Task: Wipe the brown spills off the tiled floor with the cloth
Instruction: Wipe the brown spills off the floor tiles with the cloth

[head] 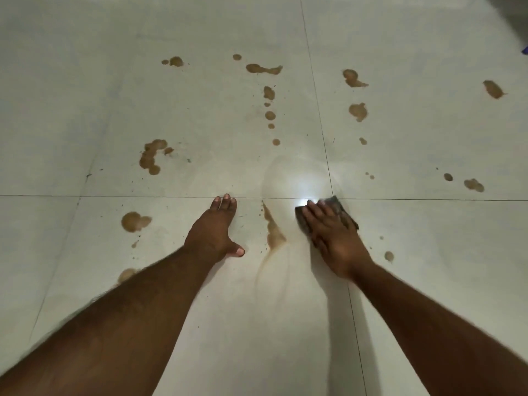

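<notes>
Floor: large pale, glossy tiles (pixel 85 95) fill nearly the whole view.
Joints: thin dark grout lines (pixel 314 90) cross near the middle, splitting the floor into four big tiles.
Light: a bright white glare (pixel 303 202) reflects off the tiles at the centre.
Far right edge: a small purple object (pixel 525 48), too cut off to identify.

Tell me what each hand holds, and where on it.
The right hand presses flat on the middle of the dark grey cloth. The left hand holds nothing, resting on the white tiled floor.

Open tiled floor (pixel 428 267), spills (pixel 274 232) only
</notes>
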